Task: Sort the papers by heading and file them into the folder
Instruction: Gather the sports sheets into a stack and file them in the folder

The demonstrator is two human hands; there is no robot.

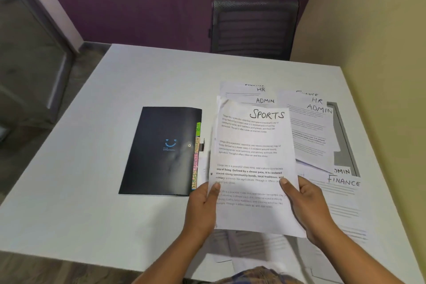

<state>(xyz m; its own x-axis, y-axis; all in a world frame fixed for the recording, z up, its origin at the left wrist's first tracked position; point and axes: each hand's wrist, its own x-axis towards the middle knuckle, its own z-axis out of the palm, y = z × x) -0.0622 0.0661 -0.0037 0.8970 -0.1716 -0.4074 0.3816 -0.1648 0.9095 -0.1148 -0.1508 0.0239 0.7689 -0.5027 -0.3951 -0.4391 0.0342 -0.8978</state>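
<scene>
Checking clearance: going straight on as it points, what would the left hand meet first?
Likely the folder, at its tabbed edge, just ahead of the left hand; depth is unclear.

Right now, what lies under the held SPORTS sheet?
HR sheet and ADMIN sheet show past the top of the SPORTS sheet; printed pages show below it. Directly beneath is covered.

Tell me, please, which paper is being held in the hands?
The SPORTS paper, pinched at its lower sides by the left hand and right hand; the other papers lie on the table.
</scene>
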